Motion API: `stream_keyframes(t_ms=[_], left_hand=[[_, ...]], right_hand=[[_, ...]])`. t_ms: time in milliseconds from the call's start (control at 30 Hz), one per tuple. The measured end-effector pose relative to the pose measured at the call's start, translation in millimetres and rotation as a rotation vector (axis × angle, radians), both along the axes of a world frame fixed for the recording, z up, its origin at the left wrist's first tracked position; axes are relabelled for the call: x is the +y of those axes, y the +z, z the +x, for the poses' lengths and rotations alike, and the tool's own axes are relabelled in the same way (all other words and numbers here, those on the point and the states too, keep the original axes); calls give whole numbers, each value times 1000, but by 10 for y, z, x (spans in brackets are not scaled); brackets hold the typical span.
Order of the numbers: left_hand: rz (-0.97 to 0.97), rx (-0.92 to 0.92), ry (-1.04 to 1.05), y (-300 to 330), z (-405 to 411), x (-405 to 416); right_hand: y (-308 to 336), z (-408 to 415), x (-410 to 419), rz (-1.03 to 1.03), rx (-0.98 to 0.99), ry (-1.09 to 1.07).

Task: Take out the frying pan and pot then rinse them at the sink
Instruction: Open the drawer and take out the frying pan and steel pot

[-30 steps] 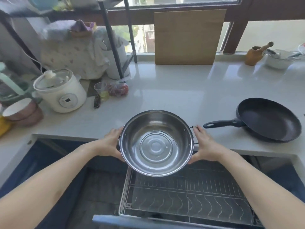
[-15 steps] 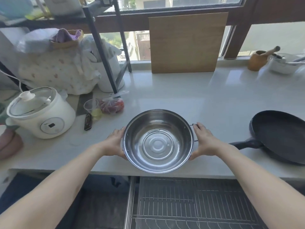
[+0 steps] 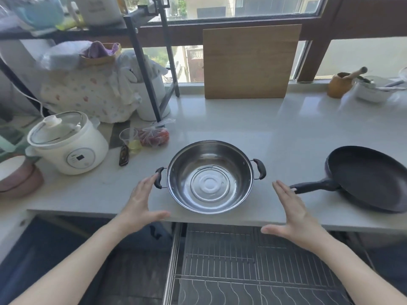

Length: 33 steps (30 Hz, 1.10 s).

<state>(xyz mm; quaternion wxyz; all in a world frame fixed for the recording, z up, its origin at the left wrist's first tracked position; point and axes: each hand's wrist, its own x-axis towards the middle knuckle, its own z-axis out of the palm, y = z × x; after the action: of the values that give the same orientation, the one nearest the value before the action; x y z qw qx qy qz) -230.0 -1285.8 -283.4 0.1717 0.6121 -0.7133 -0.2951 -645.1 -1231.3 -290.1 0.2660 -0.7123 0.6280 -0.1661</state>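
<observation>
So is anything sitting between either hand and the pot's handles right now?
Nothing visible. The left hand is right at the pot's near-left handle; the right hand has only bare counter between it and the other handle. The frying pan lies off to the right.

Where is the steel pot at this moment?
In the head view, the steel pot stands on the counter near its front edge, centre, between both open hands, left of the frying pan.

Light source: daylight is pouring in through the window (image 3: 248,6) at the back.
Brightness: the countertop (image 3: 242,128) is looking bright, while the open drawer (image 3: 253,260) below is sitting in shade.
Glare: the steel pot (image 3: 209,177) is throwing reflections off its inner wall.
Blur: the bowl (image 3: 372,91) at far right is smearing.
Distortion: straight lines are bending near the edges.
</observation>
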Motion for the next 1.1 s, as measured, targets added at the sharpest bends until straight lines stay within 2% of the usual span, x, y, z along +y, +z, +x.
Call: stream_keyframes(t_ms=[167, 267, 467, 700, 800, 1100], left_hand=[[139, 124, -56, -307, -312, 1331], [200, 170, -71, -625, -560, 2050], [222, 181, 134, -1081, -850, 2963], [202, -10, 522, -1351, -934, 3381], [275, -120, 706, -1368, -968, 3451], [400, -110, 730, -1474, -1160, 3219]], right_hand=[[-289, -205, 1182, 148, -117, -100], [-555, -406, 1889, 204, -121, -184], [-972, -862, 2953, 234, -135, -465], [-1305, -1195, 3434, 200, 42, -714], [-1398, -1230, 3484, 261, 109, -823], [-1575, -1075, 3198, 394, 74, -813]])
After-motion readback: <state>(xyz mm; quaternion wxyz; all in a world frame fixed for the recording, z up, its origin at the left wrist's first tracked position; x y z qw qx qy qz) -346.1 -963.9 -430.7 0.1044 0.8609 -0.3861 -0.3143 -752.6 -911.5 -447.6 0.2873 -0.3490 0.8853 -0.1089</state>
